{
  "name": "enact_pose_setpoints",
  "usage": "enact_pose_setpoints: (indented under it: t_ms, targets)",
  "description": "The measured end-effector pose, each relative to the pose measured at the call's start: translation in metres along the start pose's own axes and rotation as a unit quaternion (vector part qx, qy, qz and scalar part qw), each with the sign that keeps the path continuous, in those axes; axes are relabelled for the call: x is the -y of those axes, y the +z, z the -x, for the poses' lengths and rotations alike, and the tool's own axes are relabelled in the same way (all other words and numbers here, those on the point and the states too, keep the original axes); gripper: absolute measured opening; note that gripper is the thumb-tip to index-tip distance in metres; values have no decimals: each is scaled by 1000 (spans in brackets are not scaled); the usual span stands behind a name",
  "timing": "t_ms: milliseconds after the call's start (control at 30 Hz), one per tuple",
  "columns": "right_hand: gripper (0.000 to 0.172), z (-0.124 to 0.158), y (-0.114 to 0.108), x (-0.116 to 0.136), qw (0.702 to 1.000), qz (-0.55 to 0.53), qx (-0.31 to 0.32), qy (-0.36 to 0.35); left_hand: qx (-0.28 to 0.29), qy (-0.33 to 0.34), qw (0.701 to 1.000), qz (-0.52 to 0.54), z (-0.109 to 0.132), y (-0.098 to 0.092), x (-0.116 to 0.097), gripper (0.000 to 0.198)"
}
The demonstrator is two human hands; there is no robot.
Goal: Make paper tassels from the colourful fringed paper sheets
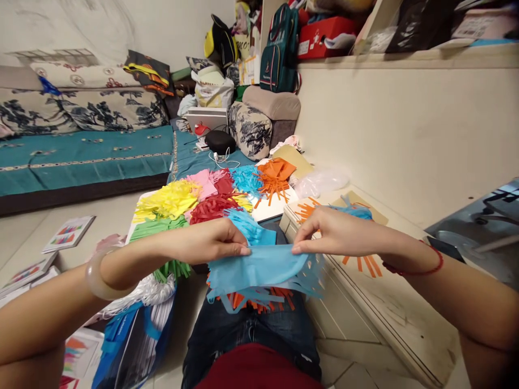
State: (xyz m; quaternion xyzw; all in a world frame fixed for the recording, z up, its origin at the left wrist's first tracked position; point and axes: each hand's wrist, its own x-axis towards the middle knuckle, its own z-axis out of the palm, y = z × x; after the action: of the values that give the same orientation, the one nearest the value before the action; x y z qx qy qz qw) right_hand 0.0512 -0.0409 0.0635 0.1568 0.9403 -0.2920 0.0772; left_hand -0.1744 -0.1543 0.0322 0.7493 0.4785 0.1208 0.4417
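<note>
Stretched between my hands above my lap is a light blue fringed tissue-paper sheet, its cut strips hanging at the lower and right edges. My left hand pinches its upper edge near the left, thumb pressed on top. My right hand pinches the same edge further right. Orange fringed paper shows beneath the sheet on my lap. Just beyond my hands lies another blue fringed piece, at the near side of a pile.
Ahead lie yellow, green and red fringed bundles, with blue and orange ones behind. A cabinet top on my right bears more orange and blue fringe. To my left are a blue bag, white string and printed booklets.
</note>
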Motion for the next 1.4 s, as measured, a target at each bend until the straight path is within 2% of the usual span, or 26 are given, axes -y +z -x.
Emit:
enact_pose_setpoints:
  t_ms: [67,133,267,333,433,500,567,667,733,833,900,1000,1067,1200,1300,1400]
  targets:
    - [29,-2,4,-1,1000,-11,-3,-18,8,4,1000,-5,-2,2,-2,39]
    - [35,-8,12,0,999,-32,-10,-41,4,19,999,-26,-4,4,-7,39]
    - [19,-18,28,-3,996,-81,-12,-28,-38,21,998,-41,-1,6,-10,39]
    - [14,-14,31,-6,993,-101,-67,-14,-49,7,999,-1,2,9,-6,35]
    - [16,1,33,-8,976,-137,-167,2,-75,4,994,80,3,17,3,29]
    - [19,11,36,-7,966,-177,-189,13,-117,12,986,116,2,24,7,28]
    - [21,20,41,-5,956,-204,-210,19,-189,32,973,129,2,30,7,25]
    - [16,27,49,-4,940,-186,-286,8,-299,71,945,113,3,36,4,18]
    - [12,28,53,-4,927,-187,-326,-11,-329,82,937,87,4,38,1,23]
    - [11,29,57,-6,912,-227,-332,-77,-342,102,932,56,6,40,1,18]
    - [11,30,58,-8,903,-260,-311,-139,-346,142,925,66,8,41,2,17]
    - [13,31,58,-9,891,-302,-273,-201,-320,207,918,107,11,41,6,12]
    - [19,32,56,-10,891,-305,-254,-219,-296,236,916,132,12,40,8,9]
    - [27,34,53,-11,902,-292,-216,-234,-244,267,917,168,14,37,10,24]
    - [31,34,50,-12,911,-273,-205,-231,-232,279,916,171,15,35,11,25]
    - [31,34,48,-11,919,-252,-209,-219,-220,250,921,203,14,33,13,24]
